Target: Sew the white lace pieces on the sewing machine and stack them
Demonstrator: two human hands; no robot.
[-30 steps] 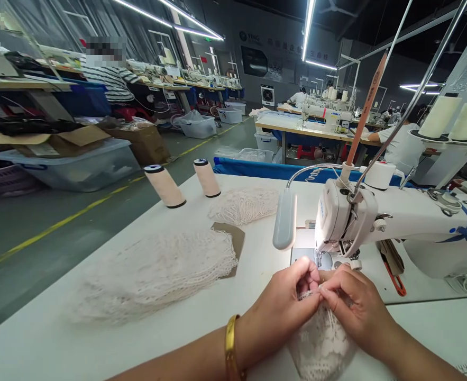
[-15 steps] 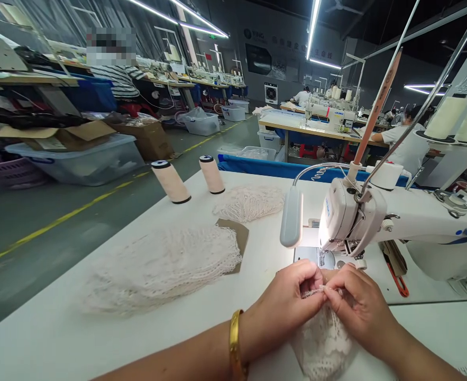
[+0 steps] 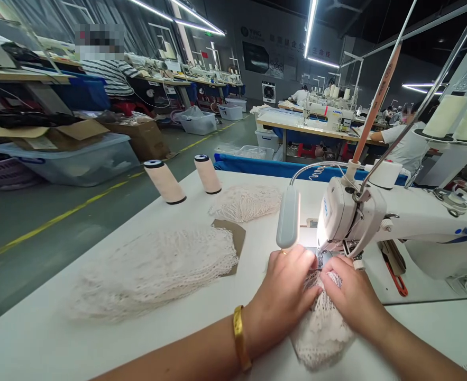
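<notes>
A piece of cream lace [image 3: 323, 333] hangs from both hands toward the front of the table, its upper edge close to the needle of the white sewing machine [image 3: 338, 217]. My left hand [image 3: 289, 288], below a gold bangle on the wrist, is closed on the lace's left side. My right hand [image 3: 350, 288] pinches the lace from the right, with the fingertips just under the presser foot area. The fingers partly hide the lace edge and the needle plate. A grey lamp [image 3: 289, 217] lights this spot.
Stacked lace pieces [image 3: 154, 270] lie on the white table left of my hands, partly over brown card [image 3: 233, 246]. Behind are another lace bundle [image 3: 245, 203] and two thread cones [image 3: 165, 182] [image 3: 208, 174]. Orange-handled scissors [image 3: 397, 278] lie right of the needle.
Both hands have moved forward with the lace, from in front of the machine up to its needle area. The view has shifted slightly.
</notes>
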